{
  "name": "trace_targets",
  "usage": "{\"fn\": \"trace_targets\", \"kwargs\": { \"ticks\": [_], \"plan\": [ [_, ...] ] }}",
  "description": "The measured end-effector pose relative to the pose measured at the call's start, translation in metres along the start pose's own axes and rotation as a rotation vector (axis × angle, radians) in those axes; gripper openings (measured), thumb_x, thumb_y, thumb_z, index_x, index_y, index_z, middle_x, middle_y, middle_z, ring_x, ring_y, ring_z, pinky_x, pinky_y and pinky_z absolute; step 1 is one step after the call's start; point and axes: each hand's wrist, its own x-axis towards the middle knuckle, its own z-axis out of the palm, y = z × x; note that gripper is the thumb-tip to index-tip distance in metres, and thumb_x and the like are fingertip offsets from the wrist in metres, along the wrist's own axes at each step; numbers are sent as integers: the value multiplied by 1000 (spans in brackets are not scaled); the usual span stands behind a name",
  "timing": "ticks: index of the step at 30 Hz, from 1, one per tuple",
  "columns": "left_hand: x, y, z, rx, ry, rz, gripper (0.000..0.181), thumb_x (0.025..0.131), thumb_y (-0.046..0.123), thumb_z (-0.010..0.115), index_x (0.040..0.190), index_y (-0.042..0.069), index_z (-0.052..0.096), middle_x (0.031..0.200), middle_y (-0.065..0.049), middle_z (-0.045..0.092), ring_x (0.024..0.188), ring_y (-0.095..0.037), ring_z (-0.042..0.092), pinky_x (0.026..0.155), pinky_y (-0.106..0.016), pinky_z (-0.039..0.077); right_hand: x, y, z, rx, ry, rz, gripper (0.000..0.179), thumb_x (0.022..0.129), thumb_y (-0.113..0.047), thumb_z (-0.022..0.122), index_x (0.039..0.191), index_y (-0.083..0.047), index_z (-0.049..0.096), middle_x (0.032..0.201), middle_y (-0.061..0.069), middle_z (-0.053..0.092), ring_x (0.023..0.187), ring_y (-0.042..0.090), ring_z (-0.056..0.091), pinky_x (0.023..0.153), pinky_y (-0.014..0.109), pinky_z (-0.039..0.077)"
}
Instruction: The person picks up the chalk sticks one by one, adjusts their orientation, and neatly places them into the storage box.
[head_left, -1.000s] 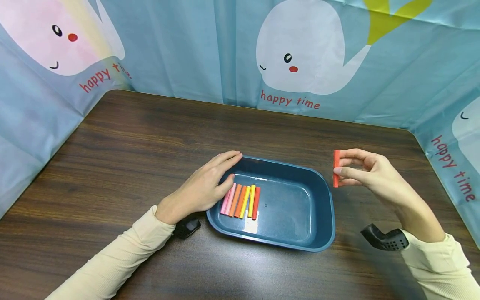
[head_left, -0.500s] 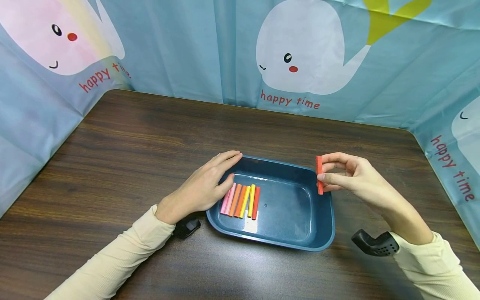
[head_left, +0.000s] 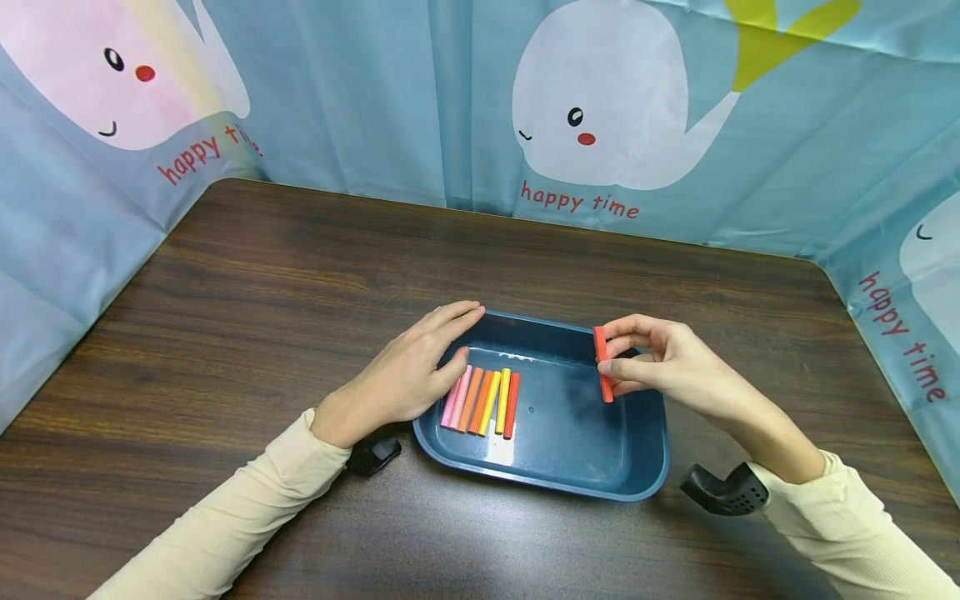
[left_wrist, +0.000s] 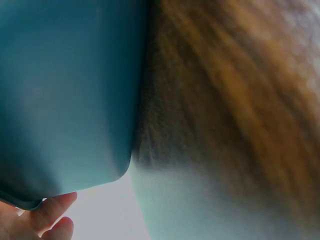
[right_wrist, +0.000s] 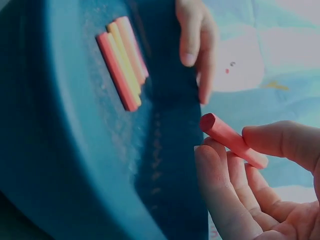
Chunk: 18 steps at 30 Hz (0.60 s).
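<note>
A dark blue plastic bin [head_left: 577, 450] lies on the table. My left hand [head_left: 408, 371] holds its left end, with the thumb over the inside and fingertips [left_wrist: 55, 207] showing outside the wall in the left wrist view. Pinched between the thumb and fingers of my right hand [head_left: 667, 358] is a red crayon [head_left: 605, 367]. It is held over the right part of the bin, and its six-sided end shows in the right wrist view. Several crayons in pink, orange, yellow and red lie side by side on the bin floor, the red crayon [head_left: 512, 406] rightmost.
The brown wood-grain table [head_left: 300, 275] surrounds the bin. A light blue curtain [head_left: 390, 100] printed with whales hangs along the table's back and side edges. A black wrist mount [head_left: 727, 490] sits by the right cuff.
My right hand has carried the red crayon leftward and slightly nearer, from right of the bin to over its inside. The left hand, the bin and the lying crayons have stayed in place.
</note>
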Motion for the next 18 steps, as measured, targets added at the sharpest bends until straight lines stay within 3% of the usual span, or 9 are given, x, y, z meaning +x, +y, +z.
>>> {"fn": "trace_targets", "kwargs": {
  "ticks": [8, 14, 18],
  "plan": [
    [0, 0, 0, 4, 3, 2, 55, 98, 15, 54, 150, 6, 42, 158, -10, 38, 145, -27, 38, 120, -48, 30, 10, -3, 14, -26, -63, -17, 45, 91, -11, 68, 129, 8, 52, 105, 25, 64, 77, 22, 73, 75, 41, 62],
    [0, -1, 0, 7, 7, 10, 54, 98, 14, 53, 150, 6, 42, 158, -8, 38, 145, -24, 38, 119, -47, 34, 18, -3, 24, -19, -107, 10, 44, 91, -9, 67, 128, 8, 51, 107, 28, 63, 77, 24, 73, 75, 43, 62],
    [0, 0, 0, 10, 2, 1, 55, 98, 15, 53, 151, 6, 42, 158, -8, 38, 145, -24, 38, 118, -47, 35, 22, -3, 29, -32, -125, 28, 46, 90, -9, 67, 129, 9, 50, 105, 24, 65, 76, 24, 73, 74, 43, 62]
  ]
}}
